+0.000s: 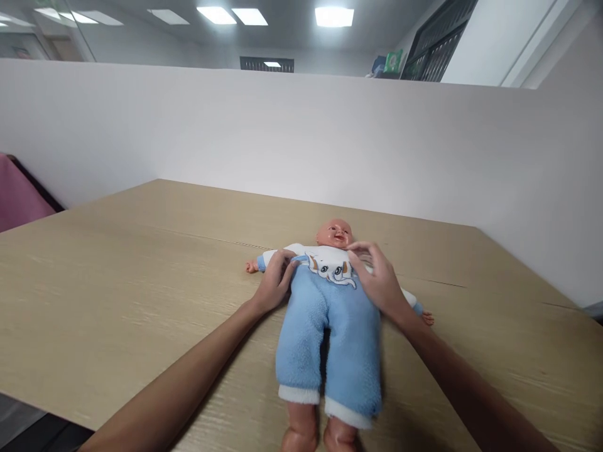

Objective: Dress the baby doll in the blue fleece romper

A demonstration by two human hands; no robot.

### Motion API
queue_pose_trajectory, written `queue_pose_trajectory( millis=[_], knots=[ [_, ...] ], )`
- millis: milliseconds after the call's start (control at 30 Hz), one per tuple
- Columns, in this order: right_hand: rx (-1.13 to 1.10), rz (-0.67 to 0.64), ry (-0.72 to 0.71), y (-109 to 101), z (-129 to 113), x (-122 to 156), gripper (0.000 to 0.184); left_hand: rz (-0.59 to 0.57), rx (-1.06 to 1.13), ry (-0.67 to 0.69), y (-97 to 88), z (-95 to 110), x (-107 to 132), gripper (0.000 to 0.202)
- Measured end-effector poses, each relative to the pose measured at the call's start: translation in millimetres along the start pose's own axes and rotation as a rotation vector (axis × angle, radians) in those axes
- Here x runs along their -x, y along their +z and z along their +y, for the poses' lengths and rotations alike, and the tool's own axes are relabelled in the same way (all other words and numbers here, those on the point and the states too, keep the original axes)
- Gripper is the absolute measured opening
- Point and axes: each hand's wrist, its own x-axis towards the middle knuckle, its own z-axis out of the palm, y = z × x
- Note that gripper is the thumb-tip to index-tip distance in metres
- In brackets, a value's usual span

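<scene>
Two forearms (207,373), one doll (330,302) between

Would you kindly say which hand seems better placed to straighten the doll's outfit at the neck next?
Probably the right hand, being closer to the doll's chin; the left hand is farther off, at the side of the chest.

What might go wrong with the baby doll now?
The right hand is near the head of the doll and might bump it. The left hand is at a blue strip on the clothes, which might get twisted. One doll hand pokes out beside the right forearm, so it might get knocked.
</scene>
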Motion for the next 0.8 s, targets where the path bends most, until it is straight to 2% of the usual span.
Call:
queue_pose_trajectory(
  millis=[67, 167, 267, 333, 433, 500, 600, 667, 800],
  knots=[
    [0.036, -0.244, -0.076, 17.2, -16.6, -34.0, 0.024, 0.023, -0.009, 0.027, 0.8, -1.1, 0.3, 0.018],
    [0.3, -0.669, -0.218, 57.3, -29.6, -82.7, 0.024, 0.051, -0.029, 0.065, 0.0, 0.9, 1.0, 0.016],
    [0.354, -0.908, -0.285, 102.8, -26.7, -116.4, 0.026, 0.051, -0.022, 0.054, -1.6, 6.8, 1.6, 0.018],
    [0.364, -0.987, -0.328, 125.2, -20.4, -127.0, 0.028, 0.053, -0.003, 0.032, -2.1, 10.8, 2.0, 0.018],
    [0.365, -0.987, -0.376, 136.5, -12.2, -127.2, 0.019, 0.056, 0.029, -0.009, -1.7, 14.5, 3.0, 0.019],
    [0.35, -0.911, -0.384, 130.0, -9.6, -121.4, 0.015, 0.044, 0.042, -0.032, -1.4, 14.7, 4.4, 0.022],
    [0.307, -0.739, -0.353, 108.5, -8.1, -112.9, 0.024, 0.003, 0.034, -0.029, -2.0, 12.1, 7.7, 0.023],
    [0.261, -0.674, -0.33, 93.1, -5.6, -110.6, 0.033, -0.002, -0.013, 0.018, -3.6, 9.3, 10.6, 0.021],
    [0.029, -0.684, -0.256, 75.8, 5.5, -111.3, 0.05, 0.11, -0.18, 0.24, -7.8, 5.7, 17.6, 0.025]
  ],
)
